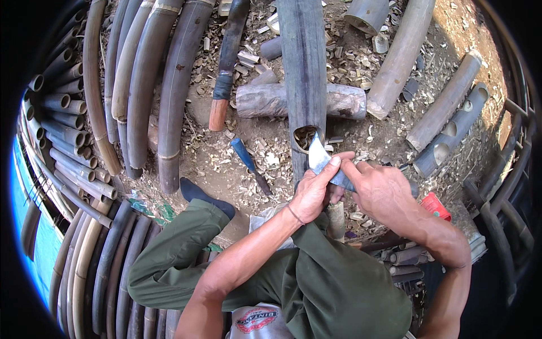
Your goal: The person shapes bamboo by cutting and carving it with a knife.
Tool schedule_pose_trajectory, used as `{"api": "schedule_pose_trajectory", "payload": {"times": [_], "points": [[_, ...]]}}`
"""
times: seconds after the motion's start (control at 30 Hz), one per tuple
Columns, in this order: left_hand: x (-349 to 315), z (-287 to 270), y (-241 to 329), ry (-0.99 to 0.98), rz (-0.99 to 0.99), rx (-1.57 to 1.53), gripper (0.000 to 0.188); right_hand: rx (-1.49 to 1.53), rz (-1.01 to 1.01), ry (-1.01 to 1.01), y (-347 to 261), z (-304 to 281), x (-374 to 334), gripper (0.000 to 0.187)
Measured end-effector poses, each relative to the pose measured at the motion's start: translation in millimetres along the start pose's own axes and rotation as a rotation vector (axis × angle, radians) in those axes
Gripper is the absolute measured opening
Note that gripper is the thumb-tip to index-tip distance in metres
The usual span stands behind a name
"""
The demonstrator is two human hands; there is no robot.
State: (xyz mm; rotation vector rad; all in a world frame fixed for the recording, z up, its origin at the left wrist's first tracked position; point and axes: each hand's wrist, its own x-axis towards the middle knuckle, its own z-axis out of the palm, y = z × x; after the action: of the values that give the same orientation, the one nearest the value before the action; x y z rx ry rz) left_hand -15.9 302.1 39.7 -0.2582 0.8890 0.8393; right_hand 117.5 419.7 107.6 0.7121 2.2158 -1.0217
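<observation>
Grey bamboo tube [305, 62] before you, propped over crosswise log [345, 101]; one opening [304, 135] cut through wall, length beyond uncut. Your right hand [383, 192] closed round knife [341, 179], left hand [310, 195] curled round blade [317, 152], thumb on top. Rim trimming likely remains, though blade hides part of edge; notched tube [459, 118] at right already bears several openings

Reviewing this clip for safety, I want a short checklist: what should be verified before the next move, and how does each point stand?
1. Left hand and right hand on knife: ok.
2. Left thumb clear of the metal: not ok, it lies against it.
3. Central bamboo across log: ok.
4. Knife tip clear of hole rim: cannot tell.
5. Blue-handled tool apart from both hands: ok.
</observation>
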Motion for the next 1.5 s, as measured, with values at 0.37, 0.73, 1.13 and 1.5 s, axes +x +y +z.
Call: {"api": "schedule_pose_trajectory", "payload": {"times": [0.37, 0.73, 1.13, 1.5], "points": [[-10, 9, 3, 0.312, -0.15, -0.077, 0.039, 0.223, -0.075, -0.106, 10, 2, 20, 0.037], [-10, -29, 41, 0.439, -0.1, 1.014, 0.057, 1.018, 0.223, 0.212, -48, 89, 33, 0.043], [5, -31, 33, 0.373, -0.095, 0.852, 0.045, 0.715, 0.31, 0.397, -51, 87, 29, 0.034], [7, 13, 19, 0.074, 0.214, -0.405, 0.037, -0.407, -0.108, -0.062, -21, -54, 68, 0.018]]}}
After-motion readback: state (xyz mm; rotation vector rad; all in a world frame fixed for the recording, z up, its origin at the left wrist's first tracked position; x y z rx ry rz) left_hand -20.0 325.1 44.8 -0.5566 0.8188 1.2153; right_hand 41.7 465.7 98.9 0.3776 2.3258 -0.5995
